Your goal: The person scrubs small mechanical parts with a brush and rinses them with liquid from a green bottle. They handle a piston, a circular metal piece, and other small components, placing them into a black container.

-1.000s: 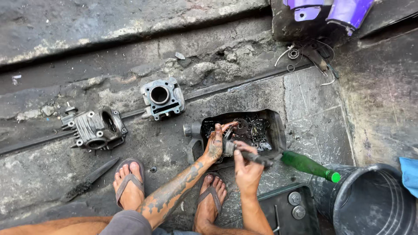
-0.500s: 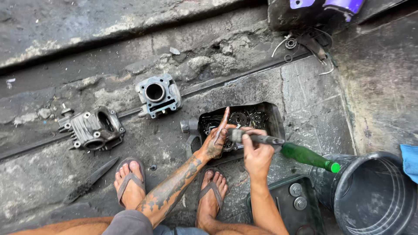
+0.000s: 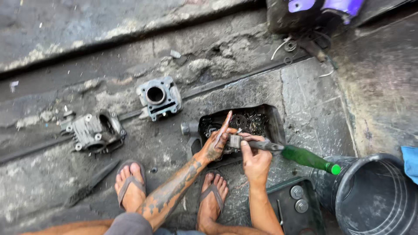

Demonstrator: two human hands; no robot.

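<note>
Two hands meet over a black parts tray (image 3: 274, 119) full of small greasy bits, w/ the person crouched in sandals on stained concrete. Left hand (image 3: 216, 146), forearm streaked w/ grime, pinches a small metal part (image 3: 235, 141) at the tray's near edge; index finger sticks straight up, other fingers curl under the part. Right hand (image 3: 256, 162) wraps around the shaft of a green-handled screwdriver (image 3: 300, 156), thumb pressed along the top, tip laid against the part. Handle points right, toward a dark bucket (image 3: 370, 191).

Step in hand, by the look of it: scraping or prying at the part w/ the screwdriver tip while it's steadied over the tray, so loose dirt drops in. Exact contact point is too small to tell.

Next move calls for a firm pinch on the left side, since the part is oily & small, plus short controlled pushes w/ the tip aimed away from the left fingers. A slip would run the blade straight into that palm.

Around: a cylinder block (image 3: 159, 96) sits on the concrete just beyond the tray, an engine head casting (image 3: 93, 132) lies well left, a dark flat tool (image 3: 93, 182) rests beside the left foot. A black box w/ two bolts (image 3: 296, 204) sits just beside the right forearm.
</note>
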